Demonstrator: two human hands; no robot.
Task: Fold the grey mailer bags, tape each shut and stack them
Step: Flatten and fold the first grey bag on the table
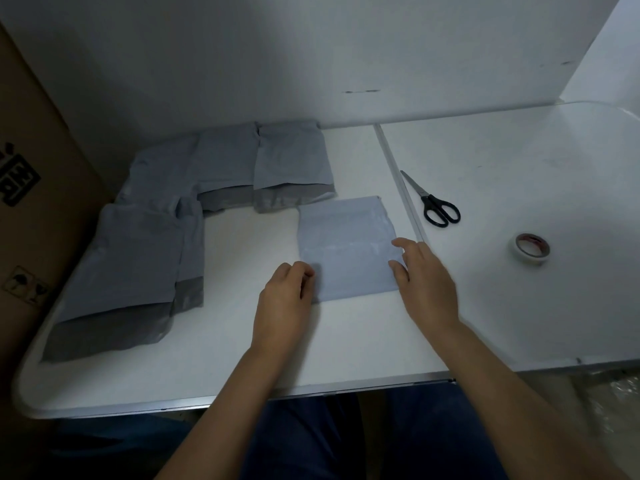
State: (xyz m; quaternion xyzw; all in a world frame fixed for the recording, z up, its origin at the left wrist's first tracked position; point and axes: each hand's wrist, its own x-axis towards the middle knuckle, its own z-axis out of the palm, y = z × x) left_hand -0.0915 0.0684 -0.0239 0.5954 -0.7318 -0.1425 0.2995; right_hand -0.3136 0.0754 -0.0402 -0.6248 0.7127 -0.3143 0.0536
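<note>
A folded grey mailer bag point(346, 247) lies flat on the white table point(346, 348) in front of me. My left hand point(284, 299) sits at its lower left corner with fingers curled at the edge. My right hand point(422, 278) rests on the bag's right edge, fingers straight. Several unfolded grey mailer bags point(138, 258) lie overlapping at the left, and more mailer bags point(291, 161) lie at the back by the wall. A roll of tape point(531, 249) and black-handled scissors point(433, 202) lie to the right.
A brown cardboard box point(31, 188) stands against the table's left side. A white wall panel point(311, 57) closes off the back. A metal seam point(401, 188) divides the table's two halves. Crumpled plastic point(609, 403) shows below the table's right edge.
</note>
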